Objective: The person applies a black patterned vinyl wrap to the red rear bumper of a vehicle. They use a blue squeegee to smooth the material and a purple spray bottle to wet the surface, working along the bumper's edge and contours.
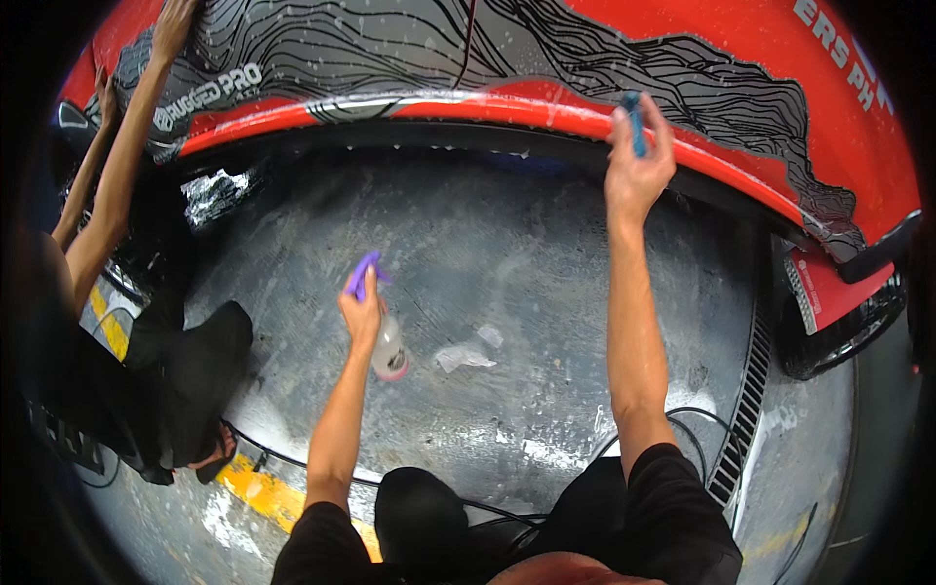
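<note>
My left hand (pixel 361 312) is closed around the neck of a spray bottle (pixel 390 353) with a purple trigger head and a clear body, held low over the floor. My right hand (pixel 641 171) grips a small blue squeegee-like tool (pixel 637 125), slightly blurred, up at the lower side of a red car (pixel 546 116). A grey film with wavy black lines (pixel 361 49) covers much of the car's side. Water drops and wet streaks show on the film and the red sill.
At the left a co-worker in dark clothes (pixel 195 361) crouches, both hands on the car. Crumpled clear scraps (pixel 463 356) lie on the wet grey floor. A black hose (pixel 478 504) crosses near my knees. A drain grate (pixel 746 400) and a wheel (pixel 848 331) are at the right.
</note>
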Demonstrator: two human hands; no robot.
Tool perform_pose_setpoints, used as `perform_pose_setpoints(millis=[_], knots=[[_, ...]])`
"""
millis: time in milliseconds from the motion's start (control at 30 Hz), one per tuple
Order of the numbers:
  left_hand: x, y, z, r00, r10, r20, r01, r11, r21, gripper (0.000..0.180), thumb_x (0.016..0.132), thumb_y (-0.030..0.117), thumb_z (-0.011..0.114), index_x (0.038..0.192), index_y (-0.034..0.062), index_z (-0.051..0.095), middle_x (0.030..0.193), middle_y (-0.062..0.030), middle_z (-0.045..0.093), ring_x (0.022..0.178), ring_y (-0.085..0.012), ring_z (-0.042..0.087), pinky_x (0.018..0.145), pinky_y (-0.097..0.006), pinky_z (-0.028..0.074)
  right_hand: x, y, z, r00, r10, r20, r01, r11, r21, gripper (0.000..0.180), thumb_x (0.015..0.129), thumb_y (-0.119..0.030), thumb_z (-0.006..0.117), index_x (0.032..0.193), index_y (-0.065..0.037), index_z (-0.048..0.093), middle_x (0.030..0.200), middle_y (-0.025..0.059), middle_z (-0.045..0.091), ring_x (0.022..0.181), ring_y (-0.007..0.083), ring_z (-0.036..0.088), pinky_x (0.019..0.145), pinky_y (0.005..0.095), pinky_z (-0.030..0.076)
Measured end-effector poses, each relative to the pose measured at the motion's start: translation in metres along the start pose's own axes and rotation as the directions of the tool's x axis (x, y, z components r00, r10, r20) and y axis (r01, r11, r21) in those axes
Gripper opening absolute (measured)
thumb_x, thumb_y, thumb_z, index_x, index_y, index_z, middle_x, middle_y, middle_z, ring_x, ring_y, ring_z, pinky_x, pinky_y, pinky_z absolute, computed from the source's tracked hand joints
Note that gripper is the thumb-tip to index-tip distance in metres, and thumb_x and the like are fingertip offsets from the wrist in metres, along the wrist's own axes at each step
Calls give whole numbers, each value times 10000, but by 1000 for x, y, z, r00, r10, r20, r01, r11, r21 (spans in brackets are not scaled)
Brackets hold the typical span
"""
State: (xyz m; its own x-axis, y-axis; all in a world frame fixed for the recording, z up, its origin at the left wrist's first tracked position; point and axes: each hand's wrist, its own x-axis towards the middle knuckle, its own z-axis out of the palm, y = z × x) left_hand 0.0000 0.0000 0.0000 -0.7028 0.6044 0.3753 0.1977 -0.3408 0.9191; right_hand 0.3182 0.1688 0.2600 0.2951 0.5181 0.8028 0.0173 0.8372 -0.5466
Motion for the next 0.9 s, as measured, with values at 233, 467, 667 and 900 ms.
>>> perform_pose_setpoints(millis=[233,467,667,900], knots=[[-29,-65,-84,979,83,-186,-45,979,200,259,1091,216,621,1200,4,722,696,-20,652,490,-76,545,465,-286,420,52,-13,96,890,-278,-362,181,943,-278,238,901,-229,869,1042,-55,787,999,81,612,927,223,620,831,391,522],[-47,-83,-126,983,65,-174,-34,984,175,257,1104,212,590,1196,-19,655,736,-45,603,501,-111,571,474,-294,441,35,-20,125,837,-233,-495,103,956,-275,232,879,-154,869,1008,17,780,1048,103,589,901,244,632,741,387,560],[-62,-89,-133,989,0,-149,27,984,175,272,1107,210,583,1225,-31,627,769,-66,639,496,-119,582,477,-298,455,39,-20,125,829,-345,-440,189,913,-361,188,868,-108,852,1000,10,789,1044,131,636,925,278,657,786,400,559],[-38,-92,-118,988,8,-156,23,980,200,271,1109,221,574,1220,-24,606,667,-50,601,502,-133,581,513,-315,475,31,-27,133,888,-357,-289,249,903,-351,204,849,-113,857,960,38,778,995,139,669,910,292,673,781,418,556]])
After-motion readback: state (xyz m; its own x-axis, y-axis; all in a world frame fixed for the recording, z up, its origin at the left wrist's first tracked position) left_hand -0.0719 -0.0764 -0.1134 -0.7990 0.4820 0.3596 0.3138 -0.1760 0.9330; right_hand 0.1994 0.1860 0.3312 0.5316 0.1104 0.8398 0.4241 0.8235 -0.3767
